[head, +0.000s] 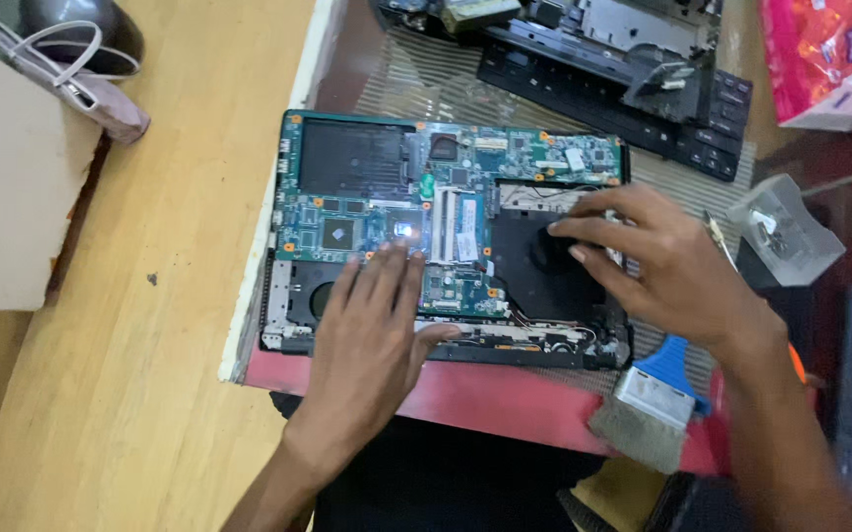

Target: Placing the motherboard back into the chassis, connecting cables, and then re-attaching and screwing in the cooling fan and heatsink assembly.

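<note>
Head view looks down on an opened laptop base point(446, 345) lying on a red table point(485, 394), its green motherboard point(367, 212) bare. I lay my left hand point(372, 335) flat, fingers spread, on the board's near edge, gripping nothing. Right of the board, my right hand point(662, 261) curls its fingertips point(559, 229) onto a dark round part point(549, 251) in the black bay; whether I pinch it I cannot tell. A blue-handled brush point(657, 394) sits right of the base, a black keyboard point(623, 99) beyond it.
</note>
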